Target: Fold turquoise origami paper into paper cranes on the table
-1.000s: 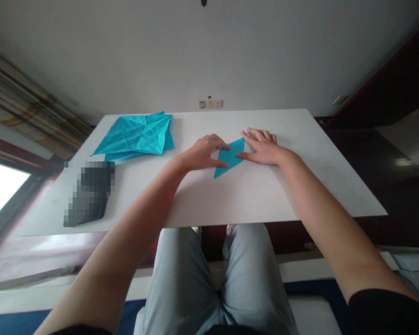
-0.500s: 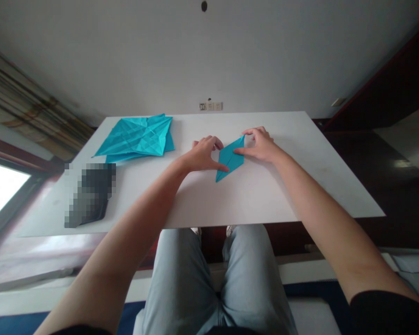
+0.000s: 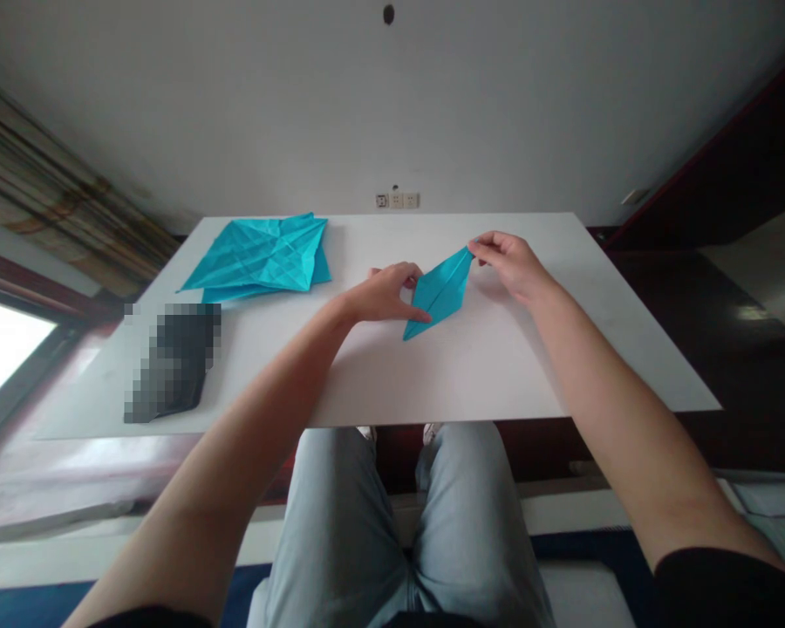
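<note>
**Paper (image 3: pixel 441 286) slants to upper right**

Just right of centre frame, its long axis runs from lower left to an upper-right tip, pinched by the right hand (image 3: pixel 507 262). The left hand (image 3: pixel 387 294) hides its left edge, thumb on top; I cannot tell whether it grips. Creased sheets (image 3: pixel 255 253) lie upper left, a pixelated dark object (image 3: pixel 174 362) below them.

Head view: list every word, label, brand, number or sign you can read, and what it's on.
No readable text in view.
Folded blue paper: crease lines, no writing visible.
Creased blue sheets: no writing visible.
Wall sockets: any markings too small to read.
Dark object: pixelated, so nothing on it can be read.
</note>
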Tool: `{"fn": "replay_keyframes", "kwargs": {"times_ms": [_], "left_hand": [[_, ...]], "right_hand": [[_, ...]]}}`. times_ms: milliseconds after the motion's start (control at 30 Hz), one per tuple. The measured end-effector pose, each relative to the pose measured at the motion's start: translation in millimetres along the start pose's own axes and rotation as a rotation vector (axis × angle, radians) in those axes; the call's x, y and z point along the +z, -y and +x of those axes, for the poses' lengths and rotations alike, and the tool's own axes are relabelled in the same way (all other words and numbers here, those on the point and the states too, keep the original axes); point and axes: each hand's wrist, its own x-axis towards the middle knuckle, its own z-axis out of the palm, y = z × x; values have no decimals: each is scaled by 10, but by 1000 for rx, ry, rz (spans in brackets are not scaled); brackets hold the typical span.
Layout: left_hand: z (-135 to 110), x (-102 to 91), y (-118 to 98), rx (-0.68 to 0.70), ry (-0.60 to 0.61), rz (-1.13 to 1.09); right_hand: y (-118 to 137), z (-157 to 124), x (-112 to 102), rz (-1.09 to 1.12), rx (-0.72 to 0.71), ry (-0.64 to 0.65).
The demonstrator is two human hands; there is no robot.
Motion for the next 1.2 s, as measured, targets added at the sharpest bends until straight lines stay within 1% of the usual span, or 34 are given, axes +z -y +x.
{"fn": "replay_keyframes", "kwargs": {"times_ms": [100,200,267,400,567,633,667,733,867,933,1000,1100,1133,1200], "left_hand": [[-7,30,55,10,-42,-100],[6,83,134,94,-78,-240],[21,108,176,129,-80,-312],[44,112,187,93,-67,-358],[40,72,96,64,-21,-447],[45,56,72,58,-57,-414],[53,49,69,57,-99,-379],[80,40,81,58,-215,-321],[125,18,127,44,-449,-310],[117,-4,135,43,-531,-250],[90,-28,132,62,-600,-136],[43,-52,123,83,-658,60],[32,-54,121,79,-654,110],[18,-45,114,61,-601,179]], "right_hand": [[50,1,-20,14,-37,-14],[58,7,-12,24,-61,-27],[55,11,1,31,-78,-35],[59,16,25,63,-114,-41],[52,54,6,65,-166,-87],[34,84,-26,60,-183,-118],[23,99,-44,61,-188,-137],[0,122,-78,71,-188,-175],[-38,139,-110,92,-167,-210],[-57,153,-117,103,-163,-215],[-78,180,-132,115,-170,-232],[-90,214,-164,121,-201,-269],[-82,209,-170,106,-216,-272],[-42,157,-157,36,-250,-241]]}}
